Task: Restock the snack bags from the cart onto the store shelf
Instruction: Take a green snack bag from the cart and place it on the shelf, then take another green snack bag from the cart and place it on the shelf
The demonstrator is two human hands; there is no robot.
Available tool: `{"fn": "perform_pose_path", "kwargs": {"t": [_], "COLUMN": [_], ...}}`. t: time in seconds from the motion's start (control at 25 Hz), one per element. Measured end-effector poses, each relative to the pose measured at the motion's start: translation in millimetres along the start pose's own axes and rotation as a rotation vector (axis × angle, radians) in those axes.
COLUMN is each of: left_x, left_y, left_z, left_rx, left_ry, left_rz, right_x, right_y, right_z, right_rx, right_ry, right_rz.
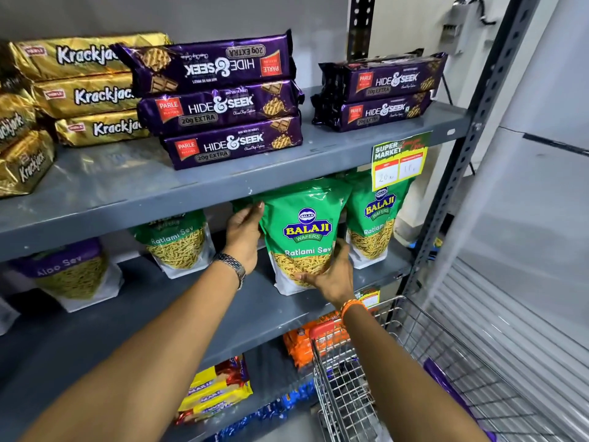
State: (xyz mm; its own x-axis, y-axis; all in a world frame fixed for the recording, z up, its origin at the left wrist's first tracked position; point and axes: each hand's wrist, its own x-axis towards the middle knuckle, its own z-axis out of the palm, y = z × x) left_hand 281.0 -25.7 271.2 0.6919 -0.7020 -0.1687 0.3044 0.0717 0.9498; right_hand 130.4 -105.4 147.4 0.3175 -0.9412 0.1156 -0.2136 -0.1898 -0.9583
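A green Balaji Ratlami Sev bag (302,231) stands upright on the middle grey shelf (178,301). My left hand (243,237) grips its upper left edge, just under the shelf above. My right hand (331,275) holds its lower right corner, fingers spread over the front. A second green Ratlami Sev bag (376,224) stands right beside it, and a third (180,244) stands further left. The wire cart (347,387) is at the lower right, below my right arm.
A purple Aloo Sev bag (70,272) stands at the left of the same shelf. The upper shelf holds purple Hide & Seek packs (223,103) and gold Krackjack packs (83,90). A yellow price tag (398,161) hangs from the upper shelf's edge. Biscuit packs (216,390) lie on the lower shelves.
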Motion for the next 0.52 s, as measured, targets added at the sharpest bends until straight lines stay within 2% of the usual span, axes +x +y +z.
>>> {"fn": "perform_pose_path", "kwargs": {"t": [0.08,0.2,0.36,0.52], "left_x": [-3.9,-24.8,-60.9,-110.4], "left_y": [-3.9,-23.4,-76.6,-147.0], "left_z": [-3.6,-3.2,16.5,59.4], "left_rx": [-0.033,-0.072,-0.007,0.101], "left_ry": [0.073,0.177,0.315,0.095], "left_rz": [0.002,-0.067,-0.160,-0.394], "right_x": [-12.9,-54.5,-133.4,-226.8], "right_y": [1.7,8.8,52.9,115.3], "right_z": [-17.3,-53.1,-106.3,-155.3], "right_rx": [0.032,0.071,0.177,0.135], "right_ry": [0.000,0.109,0.265,0.572], "right_rz": [0.017,0.051,0.219,0.469]}}
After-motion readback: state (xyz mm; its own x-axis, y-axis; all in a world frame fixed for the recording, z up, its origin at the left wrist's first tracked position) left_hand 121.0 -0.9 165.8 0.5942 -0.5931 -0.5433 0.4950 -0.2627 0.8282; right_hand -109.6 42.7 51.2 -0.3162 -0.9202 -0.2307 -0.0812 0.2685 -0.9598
